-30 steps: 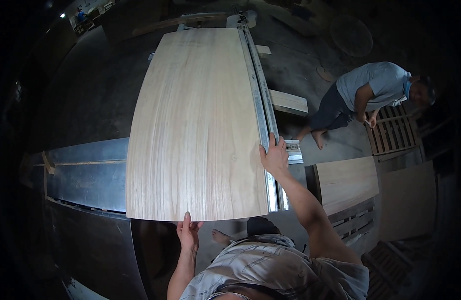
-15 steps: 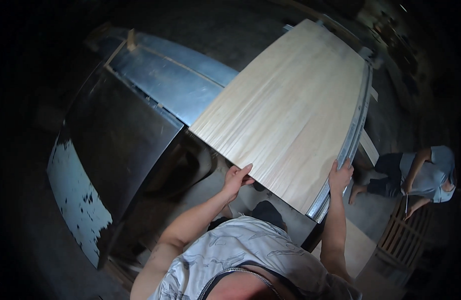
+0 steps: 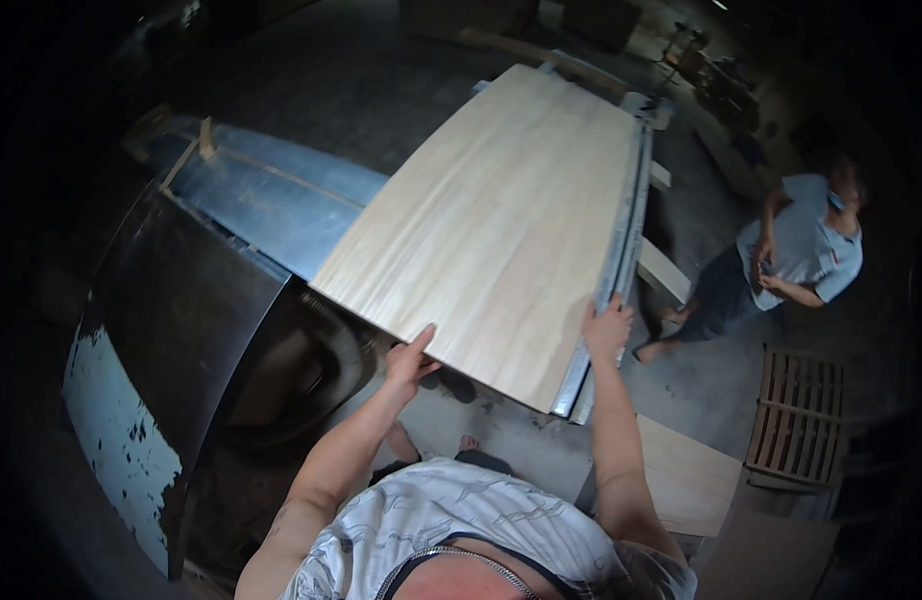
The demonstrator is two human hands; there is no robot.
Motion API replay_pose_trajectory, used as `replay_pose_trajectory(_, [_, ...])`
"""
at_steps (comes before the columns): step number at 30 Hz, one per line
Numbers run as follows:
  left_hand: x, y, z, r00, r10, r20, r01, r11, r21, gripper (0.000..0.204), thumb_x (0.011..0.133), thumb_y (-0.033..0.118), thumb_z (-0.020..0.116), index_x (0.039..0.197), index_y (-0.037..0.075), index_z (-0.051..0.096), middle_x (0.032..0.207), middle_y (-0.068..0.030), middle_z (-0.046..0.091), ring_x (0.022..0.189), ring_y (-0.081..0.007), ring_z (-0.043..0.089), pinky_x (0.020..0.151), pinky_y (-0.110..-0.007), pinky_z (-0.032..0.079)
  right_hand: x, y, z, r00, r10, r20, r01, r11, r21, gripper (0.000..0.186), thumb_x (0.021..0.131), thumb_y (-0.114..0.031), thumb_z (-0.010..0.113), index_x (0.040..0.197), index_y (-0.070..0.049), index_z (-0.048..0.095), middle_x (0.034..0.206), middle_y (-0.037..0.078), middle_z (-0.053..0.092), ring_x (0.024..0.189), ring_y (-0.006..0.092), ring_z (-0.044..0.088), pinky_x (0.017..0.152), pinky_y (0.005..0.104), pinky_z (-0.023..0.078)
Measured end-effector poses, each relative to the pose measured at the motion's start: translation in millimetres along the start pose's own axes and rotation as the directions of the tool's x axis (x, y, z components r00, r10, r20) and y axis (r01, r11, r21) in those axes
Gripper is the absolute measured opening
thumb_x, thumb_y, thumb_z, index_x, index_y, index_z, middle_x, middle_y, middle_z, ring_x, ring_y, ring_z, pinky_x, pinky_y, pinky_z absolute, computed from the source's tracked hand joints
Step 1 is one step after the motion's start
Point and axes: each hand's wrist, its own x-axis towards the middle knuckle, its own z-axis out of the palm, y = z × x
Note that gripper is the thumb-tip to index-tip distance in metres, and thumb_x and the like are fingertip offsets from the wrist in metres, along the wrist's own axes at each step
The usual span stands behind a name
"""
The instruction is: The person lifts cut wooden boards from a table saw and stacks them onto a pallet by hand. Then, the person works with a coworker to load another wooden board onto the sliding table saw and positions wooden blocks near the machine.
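Note:
A large pale wooden panel [image 3: 491,240] lies in front of me, its grain running away from me. My left hand [image 3: 411,364] is closed on its near edge, thumb on top and fingers curled underneath. A grey metal rail [image 3: 621,240] runs along the panel's right side. Over this rail, close to the panel's near right corner, my right hand [image 3: 608,328] is closed, with its fingertips partly hidden on the far side. What supports the panel underneath is mostly out of sight.
At left stand a blue-grey metal sheet [image 3: 281,205] and a dark curved panel [image 3: 171,300] with a pale, flaking patch. A person [image 3: 801,240] in a light shirt stands at right, near a slatted wooden rack [image 3: 801,410]. A flat board [image 3: 681,475] lies on the floor.
The whole scene has shifted left and slightly down in view. The other person, bent over before, now stands more upright with hands together. Both my hands keep their holds.

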Motion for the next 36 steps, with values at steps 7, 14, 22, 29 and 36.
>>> replay_pose_trajectory(7, [-11.1,-5.2,-8.8,0.997,0.068,-0.032,-0.070,0.995,-0.075,0.038,0.086,0.043,0.083,0.086,0.010,0.064,0.062,0.0031,0.055,0.062,-0.0145,0.060,0.065,-0.036,0.057,-22.7,-12.3,-2.4,0.995,0.022,0.094,-0.038,0.983,0.180,0.071,0.090,-0.043,0.072,0.145,-0.007,0.045,0.133,0.025,0.048,0.126,0.0445,0.049,0.095,0.0591,0.050])
replay_pose_trajectory(14, [0.7,-2.8,-34.3,0.992,0.092,0.086,-0.089,0.995,-0.047,0.046,0.088,0.045,0.080,0.108,0.005,0.068,0.091,-0.0074,0.075,0.086,-0.0198,0.069,0.084,-0.042,0.056,-32.3,43.4,1.8,0.987,-0.124,-0.100,0.159,0.821,0.549,0.070,0.091,-0.036,0.073,0.143,0.003,0.046,0.137,0.031,0.048,0.129,0.0470,0.047,0.108,0.0509,0.043])
replay_pose_trajectory(22, [-77.1,-38.9,-119.9,0.991,0.112,0.073,-0.104,0.989,-0.106,0.050,0.088,0.043,0.081,0.115,0.004,0.067,0.096,-0.0089,0.073,0.088,-0.0214,0.069,0.088,-0.046,0.057,-338.6,279.2,6.3,0.956,-0.078,0.282,-0.018,0.946,0.324,0.052,0.090,-0.036,0.074,0.119,0.007,0.069,0.103,0.025,0.072,0.097,0.0392,0.071,0.086,0.0438,0.057])
replay_pose_trajectory(29, [-183.9,-106.5,-247.7,0.993,0.109,0.055,-0.098,0.982,-0.163,0.053,0.089,0.041,0.079,0.125,0.004,0.065,0.110,-0.0099,0.072,0.098,-0.0233,0.069,0.087,-0.051,0.057,-481.5,307.5,-4.9,0.783,0.116,0.611,-0.430,0.810,0.398,0.048,0.095,-0.042,0.069,0.111,0.004,0.073,0.086,0.015,0.076,0.077,0.0227,0.075,0.077,0.0366,0.058])
replay_pose_trajectory(36, [-288.5,-166.8,-372.5,0.967,0.164,-0.197,-0.222,0.918,-0.329,0.060,0.091,0.037,0.077,0.138,0.004,0.059,0.132,-0.0102,0.067,0.119,-0.0266,0.065,0.101,-0.046,0.052,-377.8,147.9,-21.8,0.715,-0.186,0.674,-0.474,0.579,0.663,0.051,0.103,-0.052,0.058,0.107,-0.002,0.069,0.091,0.006,0.069,0.073,0.0165,0.068,0.066,0.0285,0.054])
